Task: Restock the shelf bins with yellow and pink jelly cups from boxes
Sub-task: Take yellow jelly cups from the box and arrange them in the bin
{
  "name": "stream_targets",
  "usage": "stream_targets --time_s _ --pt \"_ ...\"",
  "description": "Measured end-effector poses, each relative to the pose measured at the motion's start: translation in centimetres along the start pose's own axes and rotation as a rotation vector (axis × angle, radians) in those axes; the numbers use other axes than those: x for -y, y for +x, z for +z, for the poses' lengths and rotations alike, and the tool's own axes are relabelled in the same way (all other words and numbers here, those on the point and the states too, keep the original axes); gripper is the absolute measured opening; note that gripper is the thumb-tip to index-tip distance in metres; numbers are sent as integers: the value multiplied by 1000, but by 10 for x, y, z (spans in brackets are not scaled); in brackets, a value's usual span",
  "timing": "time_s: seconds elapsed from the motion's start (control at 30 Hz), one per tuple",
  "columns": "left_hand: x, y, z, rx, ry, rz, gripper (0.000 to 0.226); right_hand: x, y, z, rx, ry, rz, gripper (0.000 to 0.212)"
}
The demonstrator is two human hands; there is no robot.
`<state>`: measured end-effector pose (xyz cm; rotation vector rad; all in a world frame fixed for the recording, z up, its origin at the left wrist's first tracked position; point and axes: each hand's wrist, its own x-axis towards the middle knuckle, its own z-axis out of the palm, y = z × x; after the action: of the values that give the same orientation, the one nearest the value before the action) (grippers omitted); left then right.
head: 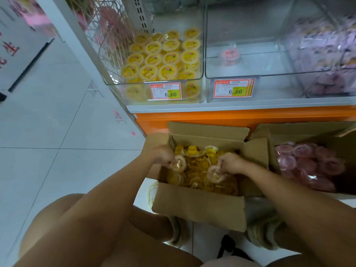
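There, over the open cardboard box [198, 205] of yellow jelly cups [200, 170], both of the person's hands were down inside. The left grip [162, 156] was curled round the rim of one cup [180, 163] near the box's left wall. The right grip [231, 163] pinched a second cup [214, 174] nearer the middle. Both held cups were blurred and looked pale, so their colour could not be told for sure.

The box stood on the tiled floor [57, 112], between the person's knees and the orange base [231, 116] of the shelf. Just beside it on the right stood a second box [300, 133], its flaps open, holding pink jelly cups [308, 164].

On the shelf above, the left clear bin [131, 83] was packed with yellow cups [163, 56], lids upward, in close rows. The middle bin [269, 87] held a single pink cup [230, 54] toward its back. A third bin to the right held pale purple packets [327, 54]. The left bin's front carried a price tag [165, 91] and the middle bin's another [233, 89], both reading 6.60.
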<state>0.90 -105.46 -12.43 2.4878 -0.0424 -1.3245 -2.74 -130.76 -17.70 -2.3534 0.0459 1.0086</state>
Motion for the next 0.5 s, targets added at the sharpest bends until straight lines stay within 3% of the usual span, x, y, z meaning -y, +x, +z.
stream_targets --time_s 0.17,0.37,0.5 --pt "-34 -46 -43 207 -303 47 37 15 -40 -43 -65 467 -173 12" --pt "-74 -119 -97 109 -603 311 28 67 -99 -125 -244 590 -456 12" --pt "-78 -161 -126 -83 -661 463 29 103 -132 -163 -344 584 -596 13"
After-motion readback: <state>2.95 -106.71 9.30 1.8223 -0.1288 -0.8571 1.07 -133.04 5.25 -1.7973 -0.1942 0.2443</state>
